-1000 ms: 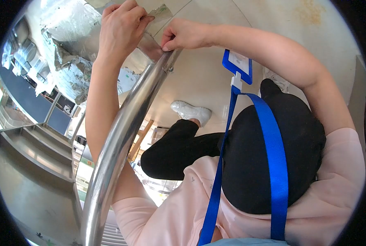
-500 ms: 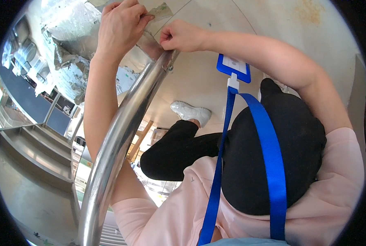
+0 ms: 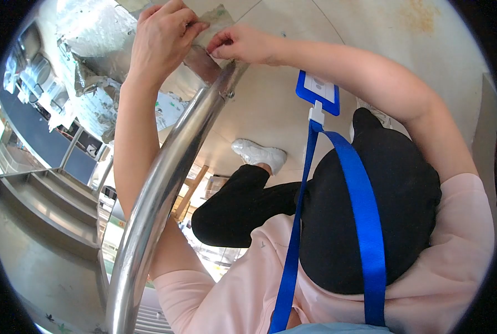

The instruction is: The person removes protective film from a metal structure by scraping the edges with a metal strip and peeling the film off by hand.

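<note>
One shiny pipe [image 3: 167, 161] slants between two arms [image 3: 348, 61]. Left hand [image 3: 163, 42], right hand [image 3: 241, 44] near its far end, both with bent fingers; can't tell if either holds anything. One grey sheet [image 3: 219, 16] near both.

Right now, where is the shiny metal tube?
In the head view, the shiny metal tube slants from the bottom edge, left of centre, to upper middle, crossing in front of the left arm, its upper end just below the right hand.

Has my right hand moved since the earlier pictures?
Yes, the right hand has shifted left and slightly up in the picture, judged against the bolt on the curved metal tube.
</note>
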A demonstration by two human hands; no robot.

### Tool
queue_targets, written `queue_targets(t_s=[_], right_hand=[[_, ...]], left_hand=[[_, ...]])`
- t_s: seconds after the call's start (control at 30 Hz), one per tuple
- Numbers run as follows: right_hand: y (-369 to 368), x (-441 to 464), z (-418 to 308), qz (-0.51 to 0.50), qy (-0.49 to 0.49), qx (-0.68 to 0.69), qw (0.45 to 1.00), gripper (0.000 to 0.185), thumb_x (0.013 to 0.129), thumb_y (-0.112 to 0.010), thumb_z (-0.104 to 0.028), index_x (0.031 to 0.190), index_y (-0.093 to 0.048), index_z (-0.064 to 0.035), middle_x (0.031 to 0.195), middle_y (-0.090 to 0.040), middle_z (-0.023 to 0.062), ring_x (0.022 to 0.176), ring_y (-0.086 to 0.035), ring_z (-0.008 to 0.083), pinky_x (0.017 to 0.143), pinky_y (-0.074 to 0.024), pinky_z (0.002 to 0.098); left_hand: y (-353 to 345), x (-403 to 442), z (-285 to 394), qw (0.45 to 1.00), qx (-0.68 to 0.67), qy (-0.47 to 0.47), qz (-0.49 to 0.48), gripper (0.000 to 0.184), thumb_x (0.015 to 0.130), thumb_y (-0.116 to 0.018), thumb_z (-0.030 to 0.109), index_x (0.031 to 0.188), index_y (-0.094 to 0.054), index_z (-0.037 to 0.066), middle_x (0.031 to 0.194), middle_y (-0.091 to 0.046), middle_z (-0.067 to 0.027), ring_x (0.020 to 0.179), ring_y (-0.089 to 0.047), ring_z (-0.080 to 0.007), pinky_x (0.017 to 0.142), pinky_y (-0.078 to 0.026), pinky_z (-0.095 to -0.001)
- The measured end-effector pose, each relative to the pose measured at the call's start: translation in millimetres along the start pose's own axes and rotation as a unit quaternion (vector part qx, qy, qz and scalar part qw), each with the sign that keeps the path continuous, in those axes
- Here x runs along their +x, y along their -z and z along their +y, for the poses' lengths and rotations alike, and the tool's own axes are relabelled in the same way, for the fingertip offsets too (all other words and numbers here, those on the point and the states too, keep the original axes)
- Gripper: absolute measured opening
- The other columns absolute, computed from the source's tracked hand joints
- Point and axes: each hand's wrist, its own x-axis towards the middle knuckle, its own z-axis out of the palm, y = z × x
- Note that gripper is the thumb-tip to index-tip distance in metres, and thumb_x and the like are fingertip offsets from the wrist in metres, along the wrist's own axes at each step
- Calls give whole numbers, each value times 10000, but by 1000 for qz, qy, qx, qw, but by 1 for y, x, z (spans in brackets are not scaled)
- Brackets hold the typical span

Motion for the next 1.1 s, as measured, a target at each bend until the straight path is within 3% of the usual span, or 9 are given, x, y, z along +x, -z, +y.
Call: queue_targets(t_s=[0.1, 0.4, 0.5, 0.6, 0.7, 0.8, 0.9, 1.0, 1.1], right_hand=[[2, 4, -11, -5, -98, 94, 991, 183, 763, -567, -172, 846, -591, -11, 709, -539, 9, 632, -478, 81, 566, -393, 227], [-3, 13, -10, 12, -99, 68, 993, 144, 786, -525, -139, 787, -580, -6, 644, -524, 16, 567, -461, 85, 532, -389, 226], [-10, 26, 1, 25, 15, -118, 993, 170, 790, -509, -146, 817, -578, 7, 668, -540, 27, 608, -497, 114, 576, -417, 247], [-9, 23, 1, 39, 2, -113, 993, 198, 783, -504, -144, 852, -569, 30, 688, -550, 54, 659, -530, 136, 623, -432, 263], [-10, 17, -1, 44, -21, 42, 998, 210, 782, -509, -149, 861, -561, 39, 675, -543, 71, 644, -527, 125, 619, -428, 254], [-4, 14, -11, 70, 63, 144, 985, 208, 769, -545, -148, 864, -549, 36, 688, -529, 66, 649, -500, 110, 619, -415, 241], [-4, 22, -21, 184, 147, 150, 960, 236, 605, -653, -155, 772, -578, -6, 643, -563, 139, 605, -544, 206, 570, -425, 287], [6, 24, -21, 180, 256, -80, 946, 217, 619, -646, -145, 755, -552, -4, 658, -556, 150, 610, -538, 215, 562, -418, 295], [13, 25, -24, 150, 161, -103, 970, 177, 635, -632, -126, 701, -526, -1, 634, -552, 146, 587, -538, 230, 540, -412, 305]], left_hand=[[-2, -1, -1, 1000, -6, -5, 9, 176, 733, -589, 202, 694, -550, 36, 709, -510, -62, 700, -508, -267, 729, -370, -351], [-10, -2, -2, 999, 40, 35, 11, 191, 752, -568, 237, 711, -563, 50, 727, -523, -63, 722, -521, -262, 745, -365, -352], [-14, -2, -6, 997, 68, 39, 5, 205, 757, -559, 257, 717, -574, 56, 729, -527, -62, 719, -523, -260, 744, -365, -354], [-7, 2, 1, 992, 116, 39, 0, 216, 760, -552, 269, 720, -580, 59, 729, -530, -56, 716, -524, -255, 750, -359, -356], [0, 4, -7, 997, 62, 27, -32, 170, 750, -574, 226, 725, -593, 59, 703, -519, -68, 706, -523, -248, 720, -376, -354], [13, 10, 3, 989, -15, 126, -74, 98, 668, -572, 139, 686, -606, 50, 718, -553, -87, 688, -532, -265, 795, -363, -368], [17, 11, 11, 996, -34, 66, -48, 112, 679, -561, 140, 616, -566, 48, 671, -509, -92, 660, -515, -278, 736, -385, -376], [14, 0, -10, 989, -67, 87, -94, 121, 735, -597, 166, 753, -610, 47, 735, -549, -79, 745, -537, -224, 708, -398, -339], [15, -15, -11, 989, -121, 41, 69, 123, 717, -617, 136, 792, -623, 39, 828, -585, -85, 818, -547, -216, 720, -419, -307]])
